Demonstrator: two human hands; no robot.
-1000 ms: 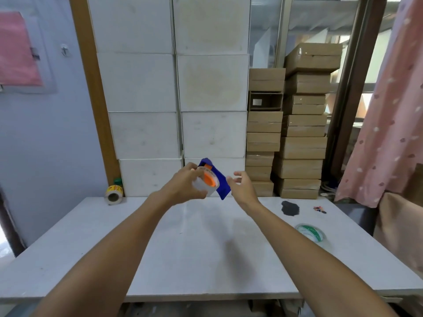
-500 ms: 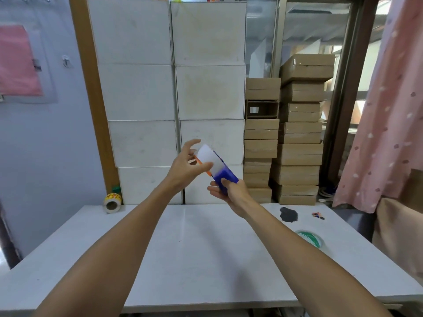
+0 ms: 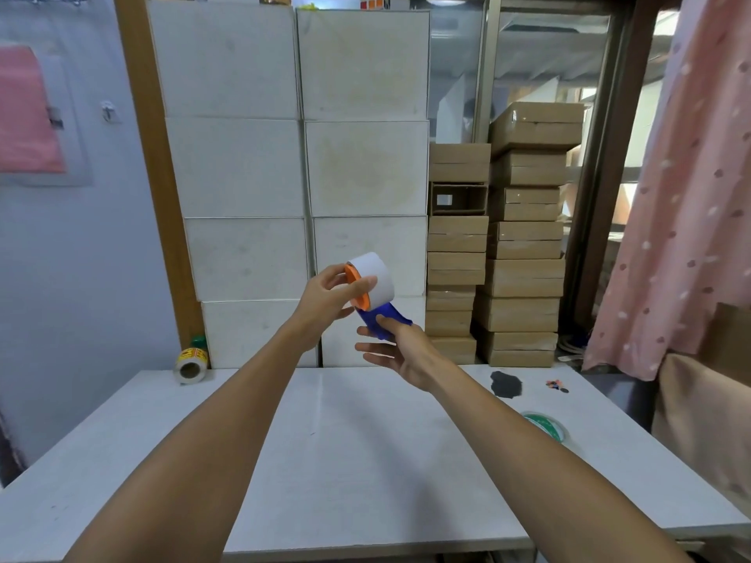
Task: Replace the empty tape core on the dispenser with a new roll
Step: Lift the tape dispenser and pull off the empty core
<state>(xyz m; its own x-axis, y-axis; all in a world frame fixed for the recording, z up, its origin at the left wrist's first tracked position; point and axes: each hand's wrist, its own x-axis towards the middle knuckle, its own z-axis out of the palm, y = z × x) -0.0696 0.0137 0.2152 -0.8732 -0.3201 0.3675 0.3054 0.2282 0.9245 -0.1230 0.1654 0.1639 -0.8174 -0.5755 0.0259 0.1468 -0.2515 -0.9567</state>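
Head view: you hold the dispenser [image 3: 384, 319] up in the air above the far half of the tabletop [image 3: 365, 461], both hands on it. Your right hand [image 3: 400, 351] grips the blue handle from below, thumb on its near side, remaining fingers spread loosely under it. Your left hand [image 3: 331, 296] pinches the orange hub [image 3: 357, 290] at the dispenser's top, thumb across the front face, fingers behind. A white core [image 3: 376, 276] sits on that hub, tilted up and to the right; cannot tell if any tape is left on it. A green-printed tape roll [image 3: 546, 426] lies flat on the tabletop, to the right of the dispenser and nearer you, just beside your right forearm. A yellow-labelled roll [image 3: 191, 365] stands on edge at the tabletop's far left corner, well left of the dispenser. A dark patch [image 3: 506, 384] and a few small coloured bits [image 3: 556, 386] sit on the tabletop right of the dispenser. Behind the dispenser: stacked white boxes [image 3: 292, 164], brown cartons [image 3: 524, 237] to their right.
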